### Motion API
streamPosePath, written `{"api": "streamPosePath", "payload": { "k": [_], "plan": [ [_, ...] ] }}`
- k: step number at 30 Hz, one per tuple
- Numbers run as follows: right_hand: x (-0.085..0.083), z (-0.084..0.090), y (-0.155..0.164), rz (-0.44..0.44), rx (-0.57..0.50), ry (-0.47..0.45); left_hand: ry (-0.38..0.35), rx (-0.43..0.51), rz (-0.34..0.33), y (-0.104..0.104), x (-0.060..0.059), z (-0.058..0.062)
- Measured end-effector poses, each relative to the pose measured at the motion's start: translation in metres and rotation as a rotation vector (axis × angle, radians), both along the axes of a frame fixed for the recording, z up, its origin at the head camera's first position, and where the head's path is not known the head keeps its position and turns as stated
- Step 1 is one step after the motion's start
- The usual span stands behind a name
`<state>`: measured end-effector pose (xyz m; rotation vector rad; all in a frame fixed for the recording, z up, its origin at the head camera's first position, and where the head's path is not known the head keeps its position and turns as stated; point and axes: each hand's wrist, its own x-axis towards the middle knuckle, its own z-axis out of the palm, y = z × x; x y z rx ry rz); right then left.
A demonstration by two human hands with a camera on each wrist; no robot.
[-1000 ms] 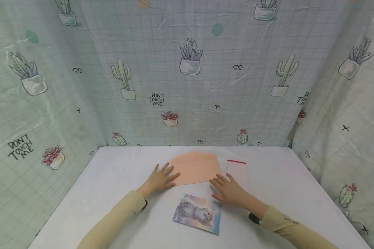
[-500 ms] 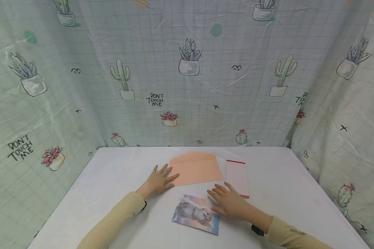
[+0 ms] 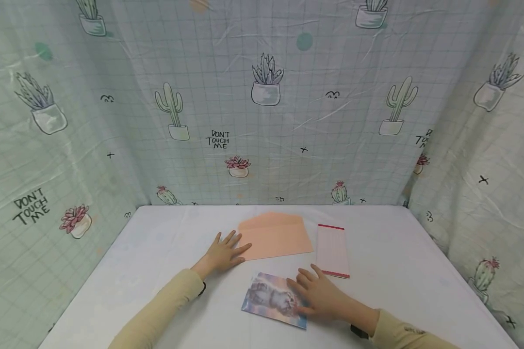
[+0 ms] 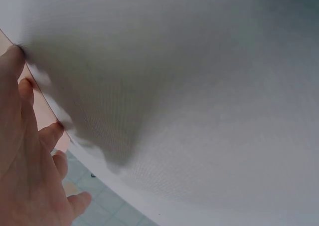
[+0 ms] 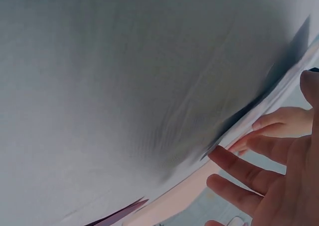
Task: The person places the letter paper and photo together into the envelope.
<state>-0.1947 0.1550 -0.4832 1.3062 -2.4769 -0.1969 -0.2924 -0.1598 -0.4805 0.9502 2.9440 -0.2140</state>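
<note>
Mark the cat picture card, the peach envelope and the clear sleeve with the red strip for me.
cat picture card (image 3: 268, 300), head view, on the printed cat left of the fingertips.
peach envelope (image 3: 277, 240), head view, middle of its body below the flap.
clear sleeve (image 3: 332, 249), head view, middle of the sleeve.

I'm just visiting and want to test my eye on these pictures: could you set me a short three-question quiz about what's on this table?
1. True or false: the left hand rests flat beside the peach envelope.
2. What does the right hand touch? A) the clear sleeve with red strip B) the cat picture card C) the envelope
3. Fill in: the sleeve lies to the ___ of the envelope.

Key: 1 true; 2 B; 3 right.
</note>
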Motion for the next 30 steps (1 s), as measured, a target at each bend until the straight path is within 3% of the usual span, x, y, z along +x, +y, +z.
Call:
{"api": "streamPosePath", "payload": {
  "k": [20,30],
  "plan": [
    [0.007,0.002,-0.009,-0.068,0.02,-0.087,-0.032,-0.005,0.022,0.001,0.001,0.0],
    [0.006,0.004,-0.011,-0.104,0.009,-0.07,-0.025,0.002,0.029,0.0,-0.001,-0.002]
  ]
}}
